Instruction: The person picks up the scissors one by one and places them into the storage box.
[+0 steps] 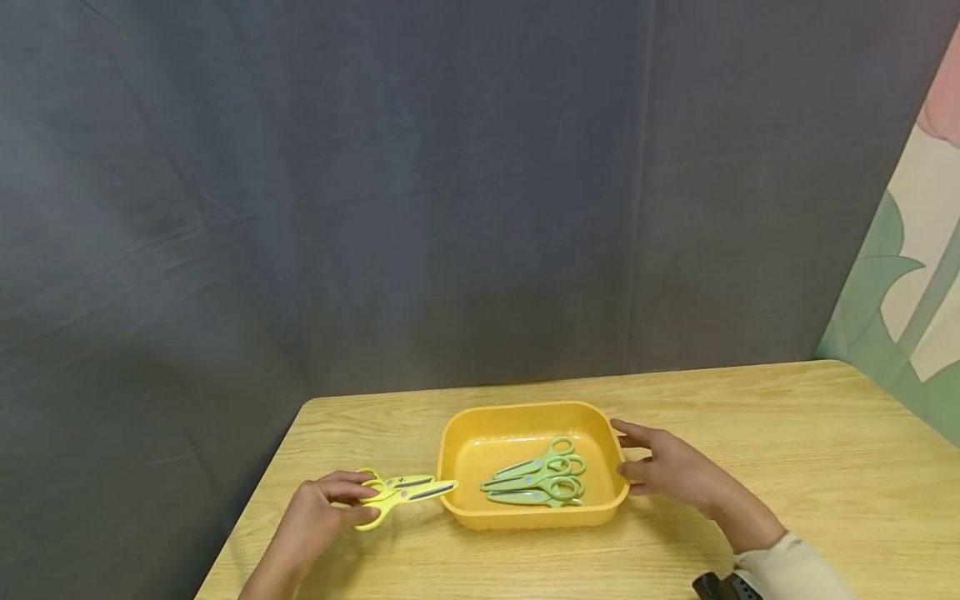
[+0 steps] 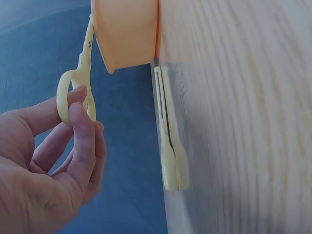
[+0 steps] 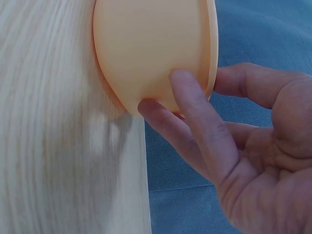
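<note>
A pair of yellow scissors [image 1: 399,497] is in my left hand [image 1: 318,512], with the thumb and fingers at its handle loops. Its blades point right, and the tip reaches the left rim of a yellow tray [image 1: 536,518]. A second pair of yellow scissors [image 2: 174,163] lies on the table just below, beside the tray. Several green scissors [image 1: 534,481] lie overlapping inside the tray, handles to the right. At the tray's right side, my right hand [image 1: 667,471] pinches the wall: fingers rest against the outside and the thumb tip goes behind the rim in the right wrist view.
The light wooden table [image 1: 765,442] extends past the tray on both sides. Behind it hangs a dark grey-blue curtain [image 1: 480,208]. A painted wall [image 1: 911,317] is at the far right. A black strap device [image 1: 723,587] is on the right wrist.
</note>
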Motion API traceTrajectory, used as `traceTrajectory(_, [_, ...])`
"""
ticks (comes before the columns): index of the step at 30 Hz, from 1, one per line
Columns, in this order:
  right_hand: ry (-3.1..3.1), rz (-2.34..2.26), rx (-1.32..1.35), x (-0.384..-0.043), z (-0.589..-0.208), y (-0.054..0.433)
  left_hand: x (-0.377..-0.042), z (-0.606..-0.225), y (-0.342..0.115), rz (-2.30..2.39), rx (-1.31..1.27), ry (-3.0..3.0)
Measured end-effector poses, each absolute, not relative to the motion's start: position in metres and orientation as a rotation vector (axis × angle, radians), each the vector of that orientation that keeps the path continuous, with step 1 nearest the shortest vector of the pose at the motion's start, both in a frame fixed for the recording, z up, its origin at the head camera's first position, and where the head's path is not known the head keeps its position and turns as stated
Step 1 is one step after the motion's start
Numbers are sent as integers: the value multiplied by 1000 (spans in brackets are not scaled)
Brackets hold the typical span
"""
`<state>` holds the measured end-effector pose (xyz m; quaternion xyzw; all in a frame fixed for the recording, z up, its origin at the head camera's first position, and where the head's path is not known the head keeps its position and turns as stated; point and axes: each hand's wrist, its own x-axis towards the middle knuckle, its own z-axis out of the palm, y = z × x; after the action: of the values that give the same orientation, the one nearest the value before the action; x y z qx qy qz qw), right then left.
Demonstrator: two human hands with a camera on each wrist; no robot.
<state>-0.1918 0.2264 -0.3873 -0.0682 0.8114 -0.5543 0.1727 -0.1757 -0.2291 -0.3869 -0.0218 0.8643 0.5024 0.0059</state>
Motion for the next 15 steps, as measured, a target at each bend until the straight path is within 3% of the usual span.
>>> traceTrajectory(15, [2299,-1569,-191,-192,-387,227,-182,-385,-202,1603,-76,2737])
